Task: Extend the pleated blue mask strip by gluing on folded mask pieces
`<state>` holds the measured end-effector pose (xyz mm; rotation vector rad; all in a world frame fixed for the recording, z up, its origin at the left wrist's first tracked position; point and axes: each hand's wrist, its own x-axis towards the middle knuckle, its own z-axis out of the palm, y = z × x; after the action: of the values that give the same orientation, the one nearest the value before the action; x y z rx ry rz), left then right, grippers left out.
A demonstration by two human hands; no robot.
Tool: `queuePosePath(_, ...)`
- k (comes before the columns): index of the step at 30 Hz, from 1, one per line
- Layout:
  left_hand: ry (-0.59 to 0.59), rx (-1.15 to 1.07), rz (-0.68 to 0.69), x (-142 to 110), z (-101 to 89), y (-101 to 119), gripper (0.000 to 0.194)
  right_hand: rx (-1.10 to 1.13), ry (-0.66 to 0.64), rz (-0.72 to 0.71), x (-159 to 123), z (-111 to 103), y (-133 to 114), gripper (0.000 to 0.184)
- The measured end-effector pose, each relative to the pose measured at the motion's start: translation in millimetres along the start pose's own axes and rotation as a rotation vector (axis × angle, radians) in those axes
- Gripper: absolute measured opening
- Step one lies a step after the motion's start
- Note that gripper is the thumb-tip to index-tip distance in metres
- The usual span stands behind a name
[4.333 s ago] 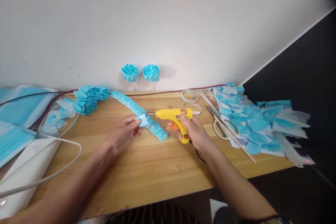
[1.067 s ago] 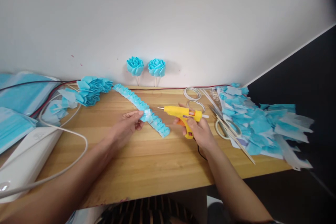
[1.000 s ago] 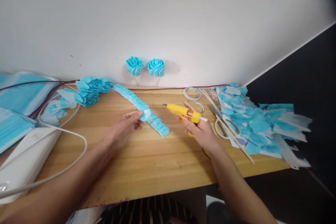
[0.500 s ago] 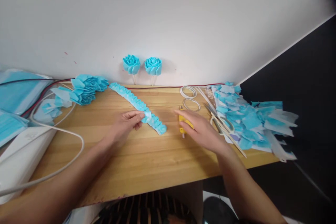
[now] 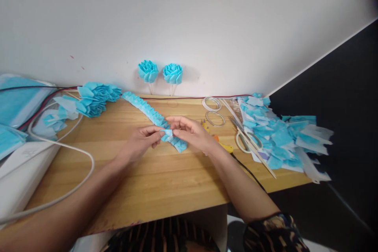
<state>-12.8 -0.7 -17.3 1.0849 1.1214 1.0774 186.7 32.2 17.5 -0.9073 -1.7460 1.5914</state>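
Pale wooden table point(image 5: 141, 189) fills the lower centre of the frame. At mid-frame, my left hand point(image 5: 143, 138) and right hand point(image 5: 193, 134) have both grips closed on a small light-blue fabric piece point(image 5: 167, 132), over a long ruffled blue fabric strip point(image 5: 147, 111). Right of centre, partly behind my right arm, lies a yellow-and-orange glue gun point(image 5: 227, 148). Farther off, two blue fabric roses on sticks point(image 5: 173, 74) stand before the white wall point(image 5: 189, 19).

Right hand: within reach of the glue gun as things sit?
Looks like yes. The glue gun lies partly under the right hand and its wrist, with nothing else seen covering it, though those fingertips are busy at the small blue piece.
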Motion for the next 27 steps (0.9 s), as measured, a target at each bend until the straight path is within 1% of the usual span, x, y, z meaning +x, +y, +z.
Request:
queuePosePath(4, -0.007, 0.04, -0.003, 1, 0.0, -1, 0.027, -0.016, -0.007, -0.004, 2, 3, 4, 0.045)
queuePosePath(8, 0.002, 0.089, -0.01, 1, -0.1, 0, 0.03, -0.057, 0.0, -0.023, 5, 4, 10, 0.042)
queuePosePath(11, 0.011, 0.111, -0.041, 0, 0.2, 3, 0.035, -0.053, 0.005, -0.036, 5, 2, 12, 0.042)
queuePosePath(14, -0.017, 0.109, -0.073, 0, 1.0, 6, 0.039, -0.039, 0.018, -0.037, 6, 2, 13, 0.043)
queuePosePath(18, -0.05, 0.115, -0.087, 0, 2.4, 6, 0.036, -0.07, 0.026, -0.047, 6, 5, 13, 0.041)
queuePosePath(20, -0.029, 0.111, -0.09, 1, 2.6, 5, 0.035, -0.077, 0.026, -0.052, 6, 7, 12, 0.04)
queuePosePath(22, 0.01, 0.099, -0.084, 1, 2.3, 5, 0.035, -0.038, 0.036, -0.046, 4, 6, 12, 0.038)
queuePosePath(25, 0.063, 0.053, -0.059, 1, 1.0, 4, 0.033, 0.022, 0.075, -0.045, 1, 2, 13, 0.034)
queuePosePath(27, 0.079, 0.013, -0.044, 2, -0.2, 3, 0.033, 0.011, 0.104, -0.052, -1, -1, 15, 0.029)
